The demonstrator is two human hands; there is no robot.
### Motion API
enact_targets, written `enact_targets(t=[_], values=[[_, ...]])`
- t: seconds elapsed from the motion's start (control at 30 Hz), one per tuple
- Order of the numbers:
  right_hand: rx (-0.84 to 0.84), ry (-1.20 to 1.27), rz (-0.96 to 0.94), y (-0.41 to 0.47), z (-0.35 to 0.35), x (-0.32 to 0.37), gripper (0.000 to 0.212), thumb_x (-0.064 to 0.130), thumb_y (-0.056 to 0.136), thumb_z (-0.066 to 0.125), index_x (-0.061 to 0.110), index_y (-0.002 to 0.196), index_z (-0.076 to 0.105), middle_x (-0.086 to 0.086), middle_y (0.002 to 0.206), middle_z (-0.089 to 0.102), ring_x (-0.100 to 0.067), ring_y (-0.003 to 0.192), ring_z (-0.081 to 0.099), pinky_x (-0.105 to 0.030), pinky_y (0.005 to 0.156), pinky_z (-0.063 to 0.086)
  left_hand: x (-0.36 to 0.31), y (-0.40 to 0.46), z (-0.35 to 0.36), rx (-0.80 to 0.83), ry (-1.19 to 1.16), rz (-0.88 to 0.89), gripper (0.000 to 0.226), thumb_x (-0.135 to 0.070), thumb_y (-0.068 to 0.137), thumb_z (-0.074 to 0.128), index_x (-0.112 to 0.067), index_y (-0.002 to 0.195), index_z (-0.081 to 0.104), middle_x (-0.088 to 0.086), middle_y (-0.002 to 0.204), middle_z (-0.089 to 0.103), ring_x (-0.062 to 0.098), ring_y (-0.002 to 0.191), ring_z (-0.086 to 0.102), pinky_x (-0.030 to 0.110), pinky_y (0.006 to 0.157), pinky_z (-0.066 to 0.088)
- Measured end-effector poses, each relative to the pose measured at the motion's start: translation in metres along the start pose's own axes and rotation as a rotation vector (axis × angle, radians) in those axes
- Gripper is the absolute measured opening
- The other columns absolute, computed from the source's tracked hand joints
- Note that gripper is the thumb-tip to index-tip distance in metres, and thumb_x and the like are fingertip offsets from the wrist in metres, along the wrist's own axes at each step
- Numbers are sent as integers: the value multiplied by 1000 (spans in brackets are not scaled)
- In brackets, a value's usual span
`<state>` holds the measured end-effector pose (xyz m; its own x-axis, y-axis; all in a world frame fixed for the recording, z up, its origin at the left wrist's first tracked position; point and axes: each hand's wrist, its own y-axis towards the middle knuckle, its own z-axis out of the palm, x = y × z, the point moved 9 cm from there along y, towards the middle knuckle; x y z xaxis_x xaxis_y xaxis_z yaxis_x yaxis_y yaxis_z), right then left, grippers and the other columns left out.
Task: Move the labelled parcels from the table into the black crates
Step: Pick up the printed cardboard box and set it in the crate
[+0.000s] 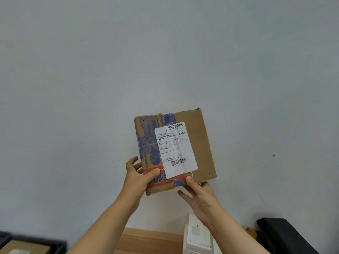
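While the camera was tilted up toward a pale wall (128, 61), a flat cardboard parcel (198, 143) was held upright in front of it, well above the table (146, 241), by both hands. Its face was turned to the camera, and a white shipping label (176, 150) with two barcodes was stuck across the middle, slightly tilted. Blue and red print and clear tape were seen down the parcel's left part. The left hand (137, 177) was clamped on the lower left corner, the thumb pressed on the front and the fingers wrapped behind. The right hand (197, 194) was closed on the bottom edge, its thumb laid on the front just under the label and the fingers passed beneath and behind. Below, a strip of the wooden table was visible between the forearms, and a stack of white boxes (199, 235) was seen on it beside the right forearm. A black crate (56, 246) with a brown box (23, 248) inside was caught at the lower left corner, blurred. A black bag-like shape (286, 235) was seen at the lower right; whether it was a crate could not be told.
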<state>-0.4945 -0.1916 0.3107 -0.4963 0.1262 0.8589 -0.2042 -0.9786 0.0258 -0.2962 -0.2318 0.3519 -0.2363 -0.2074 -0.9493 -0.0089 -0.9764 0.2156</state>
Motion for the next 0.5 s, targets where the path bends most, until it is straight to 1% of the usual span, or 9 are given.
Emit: enact_targets(t=[0.07, 0.13, 0.17, 0.2, 0.3, 0.4, 0.43, 0.5], values=[[-68, -73, -63, 0, -22, 15, 67, 13, 79, 70, 15, 138, 40, -8, 128, 58, -26, 117, 56, -48, 98, 46, -2, 2, -4, -9, 12, -11, 76, -10, 77, 75, -27, 134, 27, 1, 126, 52, 22, 109, 57, 33, 71, 51], [-87, -141, -96, -2, -38, 28, 75, 15, 82, 69, 20, 146, 30, -3, 131, 54, -24, 117, 54, -49, 104, 41, -3, 2, -7, -14, 33, -21, 71, -11, 78, 74, -28, 131, 29, 0, 124, 53, 22, 107, 58, 33, 68, 50], [-74, -179, -108, -3, -42, 33, 74, 16, 83, 68, 21, 146, 29, -1, 129, 55, -23, 116, 55, -49, 106, 40, -3, 1, -7, -13, 45, -20, 69, -11, 79, 74, -29, 128, 30, 0, 124, 53, 22, 107, 58, 33, 68, 50], [-49, -218, -115, -3, -42, 36, 69, 17, 84, 67, 21, 145, 33, 0, 126, 58, -21, 114, 56, -49, 105, 40, -3, -1, -6, -12, 55, -17, 66, -12, 79, 74, -30, 126, 31, -1, 123, 53, 22, 107, 58, 33, 67, 50], [7, -290, -99, -2, -41, 33, 57, 16, 84, 67, 17, 136, 45, -1, 119, 64, -22, 111, 60, -42, 97, 47, -1, -8, -7, -27, 63, -6, 57, -11, 80, 73, -29, 120, 36, -3, 122, 55, 20, 109, 58, 29, 64, 48], [54, -301, -84, 1, -40, 21, 53, 10, 83, 68, 19, 131, 48, -4, 118, 65, -22, 108, 63, -35, 87, 52, 0, -16, -17, -55, 71, 32, 53, -19, 73, 77, -35, 111, 45, -2, 124, 57, 19, 114, 57, 28, 70, 50], [70, -302, -75, 1, -38, 15, 54, 9, 82, 69, 19, 131, 48, -5, 120, 64, -23, 107, 63, -34, 85, 52, 1, -20, -23, -74, 86, 44, 52, -20, 74, 77, -37, 112, 46, -1, 126, 56, 18, 115, 56, 29, 74, 51], [97, -304, -50, 2, -33, 0, 56, 6, 81, 70, 18, 130, 47, -7, 122, 63, -23, 107, 64, -34, 83, 54, 0, -28, -38, -133, 152, 64, 51, -15, 82, 72, -34, 121, 46, -1, 130, 48, 14, 115, 53, 31, 81, 51]])
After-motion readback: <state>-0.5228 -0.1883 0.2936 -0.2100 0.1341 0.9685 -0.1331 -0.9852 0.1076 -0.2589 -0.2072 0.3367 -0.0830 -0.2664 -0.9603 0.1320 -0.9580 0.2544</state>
